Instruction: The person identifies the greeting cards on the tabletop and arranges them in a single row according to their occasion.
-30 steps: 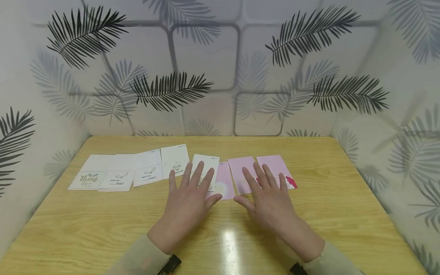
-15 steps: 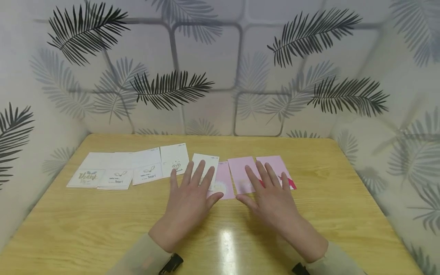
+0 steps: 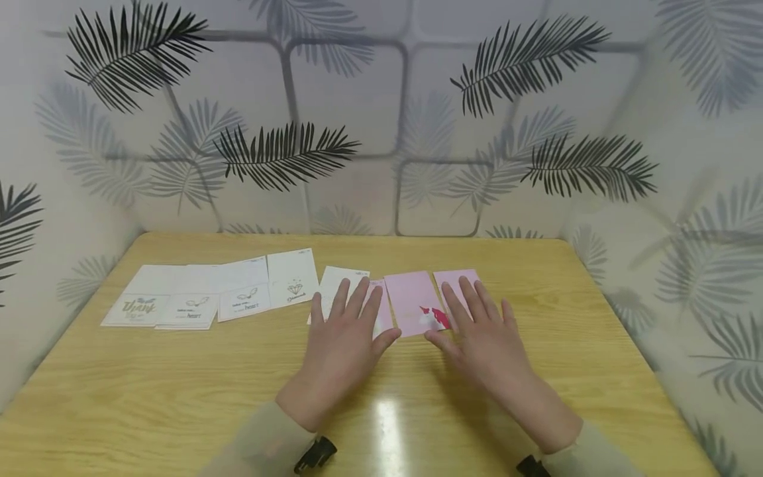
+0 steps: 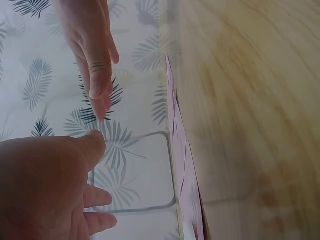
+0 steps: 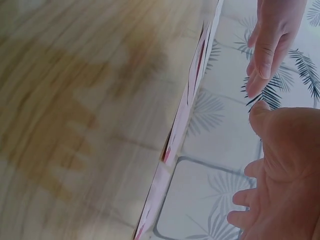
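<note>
"Three pink cards (image 3: 411, 291): where do they lie?"

"Flat on the wooden table (image 3: 179, 397): the middle one shows between the left hand (image 3: 341, 344) and the right hand (image 3: 491, 343), while fingers partly hide the other two in the head view."

"And the grip?"

"Wide: both hands hover, fingers spread, holding nothing (the wrist views show them above the table). One white diamond-printed card (image 3: 292, 273) lies to their left."

A wood-grain table (image 3: 197, 377) bears a row of cards nearer its far edge: a white "Thank" card (image 3: 140, 301) by the left edge, two "heart" cards (image 3: 241, 291), a diamond card (image 3: 292, 275), another white card (image 3: 330, 281), then three pink cards (image 3: 411, 298), well short of the right edge.
</note>
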The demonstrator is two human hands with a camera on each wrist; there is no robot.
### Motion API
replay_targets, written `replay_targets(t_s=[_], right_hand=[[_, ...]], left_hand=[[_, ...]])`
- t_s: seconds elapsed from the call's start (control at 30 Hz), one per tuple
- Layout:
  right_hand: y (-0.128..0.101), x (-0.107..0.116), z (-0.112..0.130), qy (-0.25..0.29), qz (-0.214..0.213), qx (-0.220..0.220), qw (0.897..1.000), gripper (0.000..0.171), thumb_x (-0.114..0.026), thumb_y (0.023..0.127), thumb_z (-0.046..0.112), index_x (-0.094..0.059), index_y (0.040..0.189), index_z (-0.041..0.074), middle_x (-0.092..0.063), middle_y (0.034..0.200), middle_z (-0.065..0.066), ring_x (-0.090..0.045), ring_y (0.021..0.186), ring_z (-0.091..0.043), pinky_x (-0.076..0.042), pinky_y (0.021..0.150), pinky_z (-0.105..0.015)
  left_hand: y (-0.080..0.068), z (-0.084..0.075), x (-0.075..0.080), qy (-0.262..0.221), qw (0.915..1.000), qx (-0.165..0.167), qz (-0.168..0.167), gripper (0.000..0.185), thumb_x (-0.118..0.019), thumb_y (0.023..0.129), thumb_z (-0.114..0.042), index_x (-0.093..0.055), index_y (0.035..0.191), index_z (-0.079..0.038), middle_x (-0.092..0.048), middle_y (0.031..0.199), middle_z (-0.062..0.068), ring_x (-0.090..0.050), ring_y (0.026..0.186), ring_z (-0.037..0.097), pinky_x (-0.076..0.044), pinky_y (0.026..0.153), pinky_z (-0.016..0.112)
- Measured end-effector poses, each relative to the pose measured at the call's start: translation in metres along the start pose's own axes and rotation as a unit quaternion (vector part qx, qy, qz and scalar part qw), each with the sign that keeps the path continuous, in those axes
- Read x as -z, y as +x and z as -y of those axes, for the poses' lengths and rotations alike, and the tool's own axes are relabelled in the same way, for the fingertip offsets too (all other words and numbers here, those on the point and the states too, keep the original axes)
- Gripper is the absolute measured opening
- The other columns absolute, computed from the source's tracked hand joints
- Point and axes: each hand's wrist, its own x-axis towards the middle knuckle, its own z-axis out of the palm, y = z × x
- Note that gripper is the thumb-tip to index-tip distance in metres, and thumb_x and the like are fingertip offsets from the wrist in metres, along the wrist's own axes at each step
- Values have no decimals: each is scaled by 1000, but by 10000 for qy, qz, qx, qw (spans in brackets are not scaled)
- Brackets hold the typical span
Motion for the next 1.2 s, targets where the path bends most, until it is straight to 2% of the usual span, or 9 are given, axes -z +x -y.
replay_targets(t_s=[0.27, 0.5, 0.8, 1.0, 1.2], right_hand=[[-1, 2, -21, -32, -74, -143, 9999, 84, -60, 110, 58, -34, 174, 10, -28, 179, -21, -25, 164, -47, -22, 123, -78], [-3, 7, -36, 6, -136, -298, 9995, 85, -62, 110, 55, -33, 173, 6, -34, 175, -25, -29, 161, -49, -25, 121, -79], [-4, 11, -54, 39, -103, -468, 9988, 85, -65, 109, 52, -34, 171, 2, -35, 173, -28, -31, 160, -51, -27, 120, -79], [-4, 12, -64, 128, 25, -582, 9982, 86, -64, 110, 51, -31, 171, -1, -33, 174, -29, -29, 160, -52, -26, 121, -79], [-4, 10, -72, 263, 15, -703, 9972, 86, -63, 111, 50, -32, 170, -4, -36, 170, -32, -33, 157, -53, -29, 121, -76]], left_hand=[[12, -18, -4, -239, 9997, 15, 85, 80, -55, 110, -65, -42, 171, -14, -34, 179, 8, -23, 167, 37, -14, 127, 74], [23, -38, -9, -493, 9987, -98, 5, 77, -59, 109, -61, -48, 167, -11, -46, 171, 11, -35, 162, 38, -21, 125, 74], [34, -59, -16, -434, 9987, -242, -114, 74, -64, 108, -59, -53, 163, -10, -57, 160, 9, -48, 149, 36, -26, 124, 71], [44, -74, -22, -519, 9983, -253, -114, 72, -64, 108, -58, -56, 161, -11, -60, 155, 9, -52, 144, 37, -29, 124, 67], [52, -85, -30, -417, 9989, -196, -25, 70, -65, 108, -59, -58, 160, -13, -62, 150, 7, -55, 139, 36, -33, 123, 64]])
